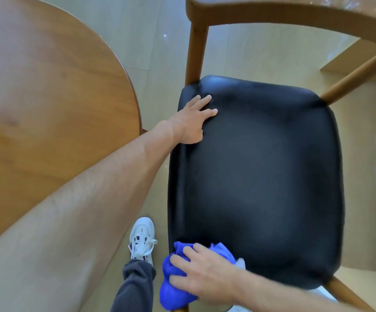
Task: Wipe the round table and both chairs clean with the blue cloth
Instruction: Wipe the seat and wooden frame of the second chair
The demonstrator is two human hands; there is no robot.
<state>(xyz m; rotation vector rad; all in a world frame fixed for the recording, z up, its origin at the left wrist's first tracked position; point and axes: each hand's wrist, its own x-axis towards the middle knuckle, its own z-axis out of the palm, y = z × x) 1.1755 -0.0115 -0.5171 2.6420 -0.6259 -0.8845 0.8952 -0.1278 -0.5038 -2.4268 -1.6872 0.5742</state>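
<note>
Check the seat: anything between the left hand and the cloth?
Nothing. In the head view, only bare black seat cushion lies between the left hand and the blue cloth under the right hand.

Most of the black chair seat (261, 176) lies bare and reachable from above. The curved wooden backrest (295, 14) arches over its far edge. The round table (47, 97) crowds the left, leaving a narrow strip of floor (155, 64) between them.
</note>
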